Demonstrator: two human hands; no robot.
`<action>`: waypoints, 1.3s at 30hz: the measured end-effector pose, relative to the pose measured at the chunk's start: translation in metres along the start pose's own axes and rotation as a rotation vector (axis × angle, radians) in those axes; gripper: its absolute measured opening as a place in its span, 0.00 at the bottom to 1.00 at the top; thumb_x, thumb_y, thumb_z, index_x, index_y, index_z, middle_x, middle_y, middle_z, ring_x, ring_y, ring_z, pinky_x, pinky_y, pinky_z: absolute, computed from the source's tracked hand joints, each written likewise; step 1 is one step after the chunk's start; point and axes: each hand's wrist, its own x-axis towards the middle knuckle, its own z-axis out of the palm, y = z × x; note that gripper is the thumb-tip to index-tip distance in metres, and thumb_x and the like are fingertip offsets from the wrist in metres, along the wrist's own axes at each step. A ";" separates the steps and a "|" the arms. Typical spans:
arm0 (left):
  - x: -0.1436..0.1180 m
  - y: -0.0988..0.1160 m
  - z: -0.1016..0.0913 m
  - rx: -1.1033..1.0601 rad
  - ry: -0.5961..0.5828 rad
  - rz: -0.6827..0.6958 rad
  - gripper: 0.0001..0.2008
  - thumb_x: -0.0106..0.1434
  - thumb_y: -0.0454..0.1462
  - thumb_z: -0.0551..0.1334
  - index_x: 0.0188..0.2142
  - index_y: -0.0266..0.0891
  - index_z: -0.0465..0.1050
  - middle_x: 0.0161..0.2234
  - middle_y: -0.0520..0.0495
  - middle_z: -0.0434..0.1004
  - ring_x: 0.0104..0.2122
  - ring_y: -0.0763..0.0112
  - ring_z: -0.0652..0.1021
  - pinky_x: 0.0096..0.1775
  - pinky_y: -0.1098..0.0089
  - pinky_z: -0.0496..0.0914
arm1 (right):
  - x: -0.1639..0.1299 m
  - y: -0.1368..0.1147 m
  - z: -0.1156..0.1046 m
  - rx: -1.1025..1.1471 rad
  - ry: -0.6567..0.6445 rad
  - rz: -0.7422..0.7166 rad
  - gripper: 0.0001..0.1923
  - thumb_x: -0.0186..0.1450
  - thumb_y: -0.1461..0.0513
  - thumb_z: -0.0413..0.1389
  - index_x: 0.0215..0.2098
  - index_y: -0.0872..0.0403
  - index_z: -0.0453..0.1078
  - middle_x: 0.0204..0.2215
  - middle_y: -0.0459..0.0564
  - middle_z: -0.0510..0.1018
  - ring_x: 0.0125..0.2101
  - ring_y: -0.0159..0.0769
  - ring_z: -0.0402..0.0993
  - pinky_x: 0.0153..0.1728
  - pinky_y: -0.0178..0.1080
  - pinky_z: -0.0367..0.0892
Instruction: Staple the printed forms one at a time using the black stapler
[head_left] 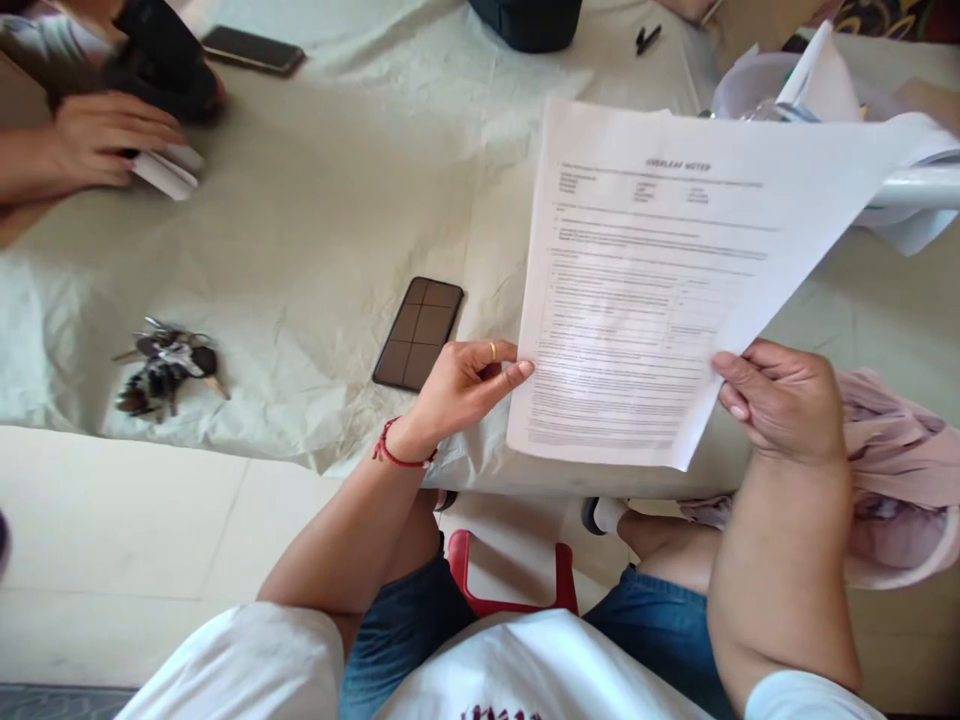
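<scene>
Printed paper (pixel 622 300): spanning between both hands, tilting above surface (pixel 315 240). Left hand (pixel 466 388): fingers pinching together on paper's left edge, thumb uppermost. Right hand (pixel 791 400): fingers curling tightly, gripping lower right edge. Dark phone (pixel 418 333): lying just beside left hand.

Bright, soft light flooded the cloth (pixel 330 180), the page (pixel 630 310) glowed, its small print (pixel 679 165) blurred, and the phone (pixel 420 333) caught gridded reflections!

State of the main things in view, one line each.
White printed paper: raised, print showing
Left hand: pinching paper's left edge
Right hand: pinching paper's right edge
Black rectangular phone, nearer: lying flat
Dark rectangular phone, farther: lying flat
Metal key bunch: heaped
Pale green tablecloth: wrinkled
Pink cloth: crumpled
</scene>
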 end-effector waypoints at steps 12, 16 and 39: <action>-0.002 -0.040 0.035 -0.544 -0.066 -0.437 0.22 0.63 0.51 0.79 0.44 0.35 0.88 0.46 0.32 0.91 0.52 0.44 0.88 0.60 0.44 0.80 | 0.010 0.024 -0.007 -0.113 -0.361 0.295 0.20 0.63 0.41 0.74 0.43 0.42 0.89 0.41 0.47 0.91 0.43 0.48 0.88 0.51 0.51 0.84; -0.004 -0.039 0.038 -0.544 0.031 -0.424 0.21 0.60 0.49 0.81 0.44 0.36 0.87 0.45 0.34 0.91 0.51 0.44 0.88 0.59 0.45 0.80 | 0.010 0.031 0.001 0.003 -0.335 0.313 0.26 0.58 0.46 0.79 0.51 0.43 0.87 0.53 0.47 0.90 0.60 0.56 0.84 0.70 0.61 0.73; -0.005 -0.041 0.034 -0.462 0.225 -0.442 0.11 0.66 0.45 0.73 0.38 0.39 0.81 0.38 0.45 0.88 0.36 0.64 0.85 0.42 0.62 0.80 | 0.019 0.055 0.000 -0.058 -0.160 0.307 0.26 0.55 0.46 0.80 0.46 0.48 0.87 0.45 0.48 0.91 0.47 0.48 0.88 0.57 0.55 0.83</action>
